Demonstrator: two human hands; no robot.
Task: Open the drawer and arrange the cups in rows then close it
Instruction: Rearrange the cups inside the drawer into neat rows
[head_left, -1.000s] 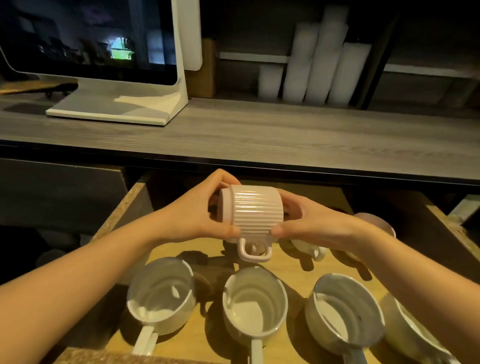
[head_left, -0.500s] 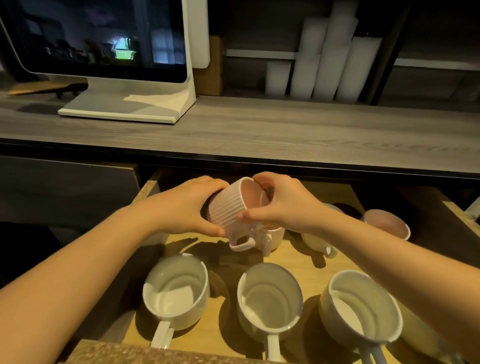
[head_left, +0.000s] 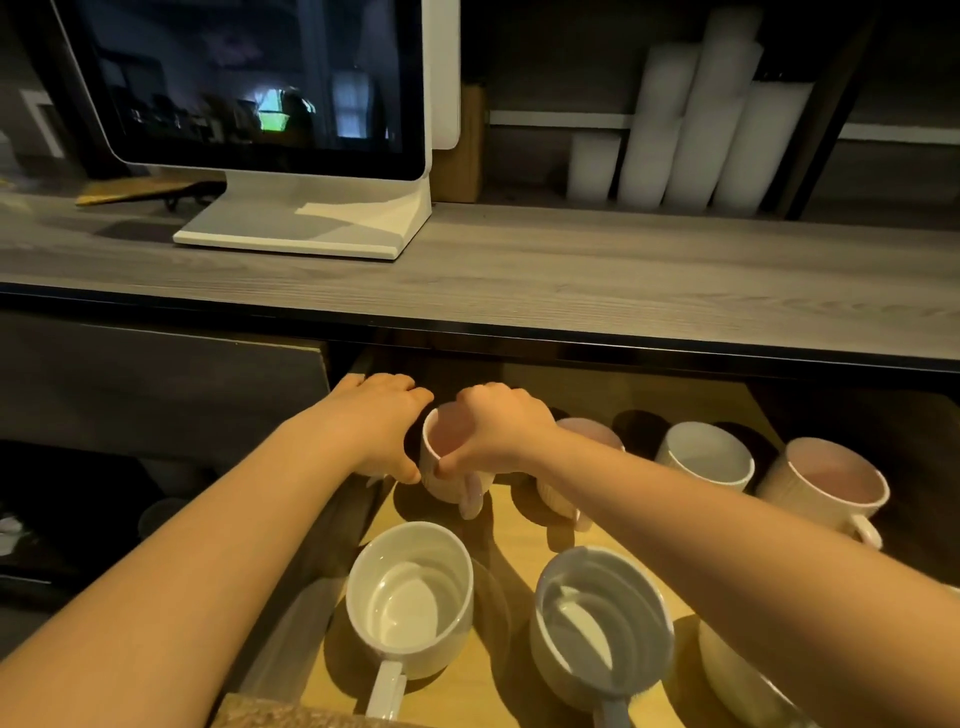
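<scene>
The left hand (head_left: 375, 430) and right hand (head_left: 500, 429) curl their fingers round the pink cup (head_left: 445, 439), upright, mouth up, handle toward the person, at the drawer's (head_left: 511, 540) back-left corner.

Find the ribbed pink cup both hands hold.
Head view: the ribbed pink cup is at the left end of the back row in the drawer, between left hand and right hand, behind a white mug.

Café counter (head_left: 571, 260): till screen (head_left: 249, 83), stacked takeaway cups (head_left: 727, 114), mug drawer (head_left: 511, 525).
</scene>
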